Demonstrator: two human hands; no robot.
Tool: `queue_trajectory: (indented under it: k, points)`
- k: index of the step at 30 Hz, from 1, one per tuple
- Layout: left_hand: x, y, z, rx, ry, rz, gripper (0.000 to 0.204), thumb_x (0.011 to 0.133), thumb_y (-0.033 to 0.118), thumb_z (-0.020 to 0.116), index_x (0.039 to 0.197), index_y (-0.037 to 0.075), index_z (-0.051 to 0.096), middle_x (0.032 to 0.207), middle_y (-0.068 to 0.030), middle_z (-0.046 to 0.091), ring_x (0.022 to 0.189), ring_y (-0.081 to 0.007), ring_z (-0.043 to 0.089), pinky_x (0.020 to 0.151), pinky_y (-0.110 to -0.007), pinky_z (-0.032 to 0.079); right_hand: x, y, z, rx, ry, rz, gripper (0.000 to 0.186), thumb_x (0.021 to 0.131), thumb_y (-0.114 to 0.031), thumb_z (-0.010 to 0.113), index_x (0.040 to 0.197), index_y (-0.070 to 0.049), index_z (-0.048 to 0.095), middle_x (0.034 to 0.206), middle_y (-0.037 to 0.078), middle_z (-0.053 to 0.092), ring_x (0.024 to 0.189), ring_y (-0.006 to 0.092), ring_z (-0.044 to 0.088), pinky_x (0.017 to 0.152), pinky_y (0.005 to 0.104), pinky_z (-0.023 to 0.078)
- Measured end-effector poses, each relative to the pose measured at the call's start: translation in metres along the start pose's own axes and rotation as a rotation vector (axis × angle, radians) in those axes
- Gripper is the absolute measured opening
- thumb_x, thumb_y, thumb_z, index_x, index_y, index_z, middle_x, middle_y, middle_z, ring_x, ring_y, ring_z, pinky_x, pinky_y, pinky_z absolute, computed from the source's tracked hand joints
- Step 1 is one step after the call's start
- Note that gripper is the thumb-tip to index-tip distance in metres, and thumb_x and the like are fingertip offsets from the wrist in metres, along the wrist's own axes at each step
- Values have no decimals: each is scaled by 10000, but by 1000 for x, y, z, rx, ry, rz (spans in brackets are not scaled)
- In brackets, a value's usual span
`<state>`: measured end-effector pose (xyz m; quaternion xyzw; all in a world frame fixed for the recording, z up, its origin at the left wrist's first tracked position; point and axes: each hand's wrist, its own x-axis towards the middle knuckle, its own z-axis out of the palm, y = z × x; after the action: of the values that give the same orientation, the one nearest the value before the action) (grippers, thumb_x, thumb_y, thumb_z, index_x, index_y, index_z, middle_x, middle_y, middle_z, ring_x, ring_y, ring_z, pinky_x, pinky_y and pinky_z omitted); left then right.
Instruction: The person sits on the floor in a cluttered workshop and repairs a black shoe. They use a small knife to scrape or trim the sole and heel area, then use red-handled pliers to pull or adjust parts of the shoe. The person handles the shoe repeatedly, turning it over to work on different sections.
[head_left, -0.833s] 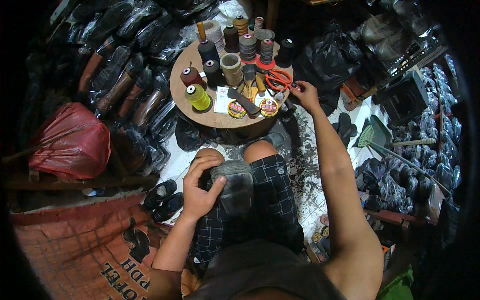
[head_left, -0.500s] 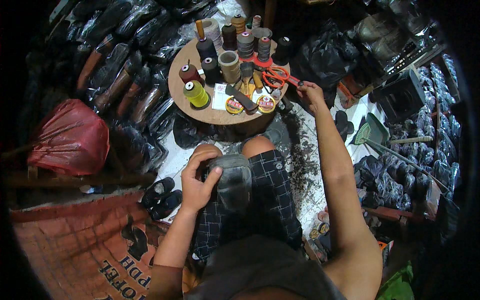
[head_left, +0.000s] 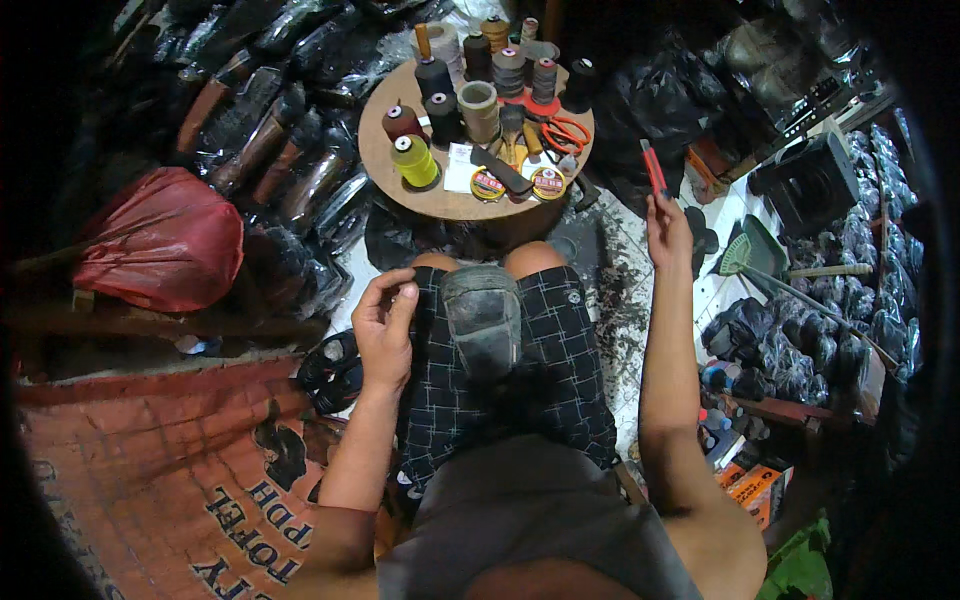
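Observation:
A dark, worn, rounded pad-like piece (head_left: 482, 322) lies across my lap, on the patterned shorts. I cannot make out exactly what it is. Just left of it my left hand (head_left: 384, 335) is raised with its fingers half curled, the thumb close to the fingertips, and nothing seen in it. Out to the right, my right hand (head_left: 668, 232) grips a red utility knife (head_left: 653, 168), whose grey tip points up and away from me. Ahead stands a round wooden table (head_left: 400, 195) carrying the thread spools.
On the table are a yellow thread spool (head_left: 414, 163), orange-handled scissors (head_left: 566, 134), a dark-handled tool (head_left: 500, 172) and round tins (head_left: 548, 183). A red plastic bag (head_left: 160, 240) sits at left. Plastic-wrapped goods line both sides. A green dustpan (head_left: 752, 245) stands at right.
My right hand has drawn the utility knife away from the table edge, toward me and to the right. My left hand has let go of the dark piece and moved slightly left.

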<state>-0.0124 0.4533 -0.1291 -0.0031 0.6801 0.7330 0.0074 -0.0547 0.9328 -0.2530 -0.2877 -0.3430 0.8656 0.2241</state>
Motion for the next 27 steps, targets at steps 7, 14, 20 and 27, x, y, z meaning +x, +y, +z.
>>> queue_trajectory:
  k: [7,14,20,27]
  points:
    - [-4,37,27,-146,-185,-67,291,1102,153,644,1342,3,713,1186,-85,762,911,-91,662,759,-244,560,-232,19,104,-78,-319,-32,388,931,12,794,1260,-22,592,998,107,733,880,187,732,741,294,593]
    - [6,38,58,-655,-541,-144,532,1131,303,600,1550,-10,507,1506,-170,613,1320,-268,631,1134,-464,511,-304,42,156,-124,-516,109,375,940,35,791,1251,-12,586,1075,112,732,919,200,758,771,298,613]
    - [5,33,49,-765,-557,-121,523,1121,318,616,1526,-1,530,1391,-167,669,1314,-289,636,1125,-487,535,-318,51,166,-231,-583,-154,397,899,71,829,1183,-40,574,1141,44,662,953,90,674,735,233,571]
    - [-2,36,41,-797,-555,-94,567,1123,378,600,1535,1,499,1348,-185,683,1204,-269,701,970,-435,637,-315,47,175,-654,-628,-492,365,840,53,910,1023,-29,606,1089,57,679,951,106,639,813,262,531]
